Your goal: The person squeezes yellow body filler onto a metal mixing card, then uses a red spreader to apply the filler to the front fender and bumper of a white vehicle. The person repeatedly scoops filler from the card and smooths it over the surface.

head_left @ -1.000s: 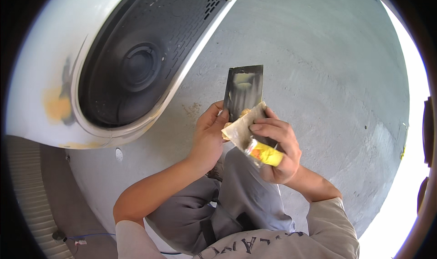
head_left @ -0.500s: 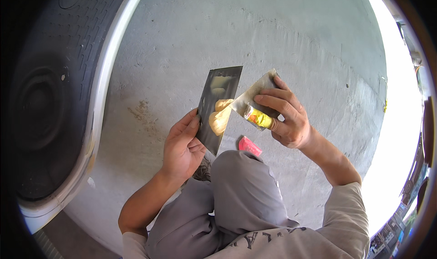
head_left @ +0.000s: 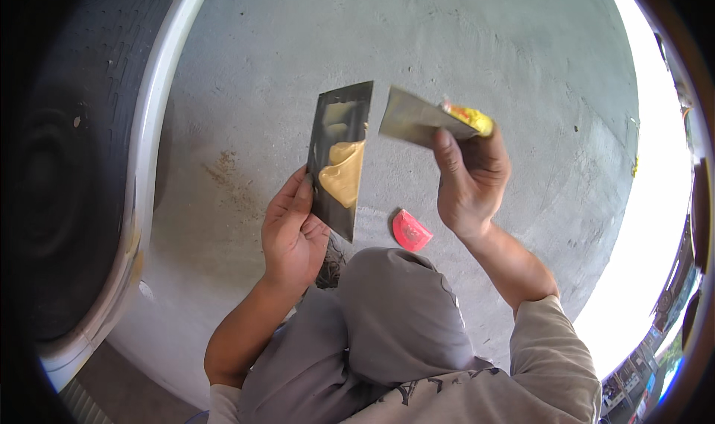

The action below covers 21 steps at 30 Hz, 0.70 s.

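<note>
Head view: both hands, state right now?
Left hand: closed on the edge of a dark plate carrying tan paste.
Right hand: closed on a flat scraper, thumb against its visible face.

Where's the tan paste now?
Head view, just left of centre: the paste lies on the dark plate in the left hand, along the plate's right edge.

A dark, flat rectangular plate [head_left: 324,137] is tilted, smooth tan paste [head_left: 342,172] lying thick against its right edge. Just beside it, apart, slants a thin grey spreader blade [head_left: 415,116] with yellow wrapping [head_left: 477,119] at its right.
</note>
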Tool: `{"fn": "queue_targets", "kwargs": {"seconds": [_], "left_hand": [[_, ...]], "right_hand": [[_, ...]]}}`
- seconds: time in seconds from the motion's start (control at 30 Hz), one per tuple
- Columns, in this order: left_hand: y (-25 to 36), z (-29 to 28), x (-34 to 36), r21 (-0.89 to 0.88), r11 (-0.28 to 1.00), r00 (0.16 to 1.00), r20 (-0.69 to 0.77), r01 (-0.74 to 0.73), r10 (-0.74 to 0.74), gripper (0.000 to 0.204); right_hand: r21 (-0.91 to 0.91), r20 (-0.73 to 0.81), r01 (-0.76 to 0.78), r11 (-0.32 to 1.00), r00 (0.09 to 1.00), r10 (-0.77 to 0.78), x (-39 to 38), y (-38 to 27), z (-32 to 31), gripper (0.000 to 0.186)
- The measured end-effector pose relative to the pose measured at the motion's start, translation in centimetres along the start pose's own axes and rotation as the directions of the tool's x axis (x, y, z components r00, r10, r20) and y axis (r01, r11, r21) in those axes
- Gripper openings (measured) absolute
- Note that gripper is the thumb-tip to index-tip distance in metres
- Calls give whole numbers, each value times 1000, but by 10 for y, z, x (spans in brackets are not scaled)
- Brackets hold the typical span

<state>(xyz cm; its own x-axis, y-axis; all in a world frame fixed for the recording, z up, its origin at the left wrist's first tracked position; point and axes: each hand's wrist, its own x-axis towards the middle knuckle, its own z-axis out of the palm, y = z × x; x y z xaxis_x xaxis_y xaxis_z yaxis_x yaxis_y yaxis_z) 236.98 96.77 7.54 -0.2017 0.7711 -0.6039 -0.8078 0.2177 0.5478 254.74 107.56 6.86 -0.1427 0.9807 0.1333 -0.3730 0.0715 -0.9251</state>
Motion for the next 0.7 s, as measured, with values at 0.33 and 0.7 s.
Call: {"fn": "queue_targets", "kwargs": {"seconds": [0.33,0.7], "left_hand": [[-16,-39,32,18,980,932,313,-196,181,43],[-40,-57,32,131,991,995,98,-20,7,42]], "right_hand": [[235,-63,-442,866,882,467,12,20,1,21],[-965,11,-108,238,893,450,-130,85,-107,66]]}}
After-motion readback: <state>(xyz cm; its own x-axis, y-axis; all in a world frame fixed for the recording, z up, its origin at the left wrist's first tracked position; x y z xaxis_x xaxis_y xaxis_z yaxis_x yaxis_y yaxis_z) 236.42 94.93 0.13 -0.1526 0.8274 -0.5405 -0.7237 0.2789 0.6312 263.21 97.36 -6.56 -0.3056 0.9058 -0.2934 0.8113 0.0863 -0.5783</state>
